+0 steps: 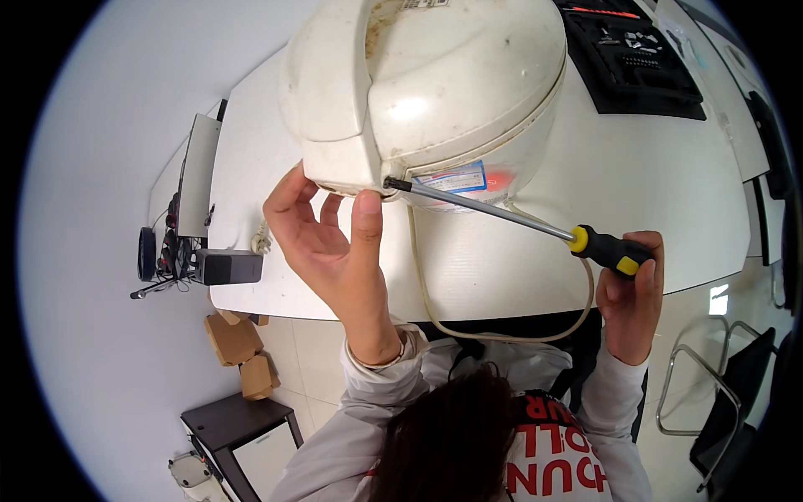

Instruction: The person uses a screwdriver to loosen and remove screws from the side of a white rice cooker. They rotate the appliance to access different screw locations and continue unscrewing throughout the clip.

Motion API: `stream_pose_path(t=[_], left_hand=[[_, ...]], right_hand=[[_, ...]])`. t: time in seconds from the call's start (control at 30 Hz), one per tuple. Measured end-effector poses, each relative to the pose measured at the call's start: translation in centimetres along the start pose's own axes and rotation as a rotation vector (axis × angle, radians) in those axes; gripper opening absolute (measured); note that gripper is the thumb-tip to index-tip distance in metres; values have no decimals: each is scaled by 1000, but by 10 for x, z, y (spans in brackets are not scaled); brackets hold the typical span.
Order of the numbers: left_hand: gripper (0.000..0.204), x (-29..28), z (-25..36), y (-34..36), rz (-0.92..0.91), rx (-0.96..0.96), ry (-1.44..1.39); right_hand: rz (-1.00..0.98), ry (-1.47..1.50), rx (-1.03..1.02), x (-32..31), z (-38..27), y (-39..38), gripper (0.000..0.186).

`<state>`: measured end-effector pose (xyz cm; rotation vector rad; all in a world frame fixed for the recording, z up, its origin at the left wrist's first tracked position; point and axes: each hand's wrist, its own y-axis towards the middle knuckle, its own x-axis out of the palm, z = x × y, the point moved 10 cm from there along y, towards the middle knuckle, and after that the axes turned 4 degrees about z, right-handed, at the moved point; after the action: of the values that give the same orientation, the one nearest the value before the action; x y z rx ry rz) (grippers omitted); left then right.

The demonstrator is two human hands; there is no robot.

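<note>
A large off-white rice cooker [468,84] with brown stains stands on the white table. A blue-edged label [456,179] is on its side. My left hand [335,259] grips the lower edge of the protruding housing [335,125], thumb on one side and fingers on the other. In my right hand [631,297] is the black and yellow handle of a screwdriver [493,209]. Its steel shaft slants up to the left, and the dark tip lies at the housing's corner, close to my left thumb. Whether the tip sits in a screw or gap, I cannot tell.
A pale power cord [422,293] loops from the cooker over the table's near edge. A plug [261,241] lies by a dark grey box [230,268] at left. At far right sits a black tool case [636,63]. Cardboard boxes [234,339] and a chair [728,393] stand below.
</note>
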<state>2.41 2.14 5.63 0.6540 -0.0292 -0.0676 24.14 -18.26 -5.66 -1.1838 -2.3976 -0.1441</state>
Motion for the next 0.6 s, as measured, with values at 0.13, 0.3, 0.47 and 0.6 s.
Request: stream_pose_path(t=[0.13, 0.3, 0.47, 0.6], left_hand=[[45, 1, -1, 0, -8, 1, 2], [58, -2, -7, 0, 36, -60, -21], [59, -3, -7, 1, 43, -59, -24], [45, 0, -1, -1, -10, 13, -13]], right_hand=[[19, 12, 10, -1, 8, -1, 42], [47, -21, -87, -5, -1, -1, 49], [144, -62, -240, -25, -15, -8, 59], [163, -118, -391, -27, -31, -24, 62]])
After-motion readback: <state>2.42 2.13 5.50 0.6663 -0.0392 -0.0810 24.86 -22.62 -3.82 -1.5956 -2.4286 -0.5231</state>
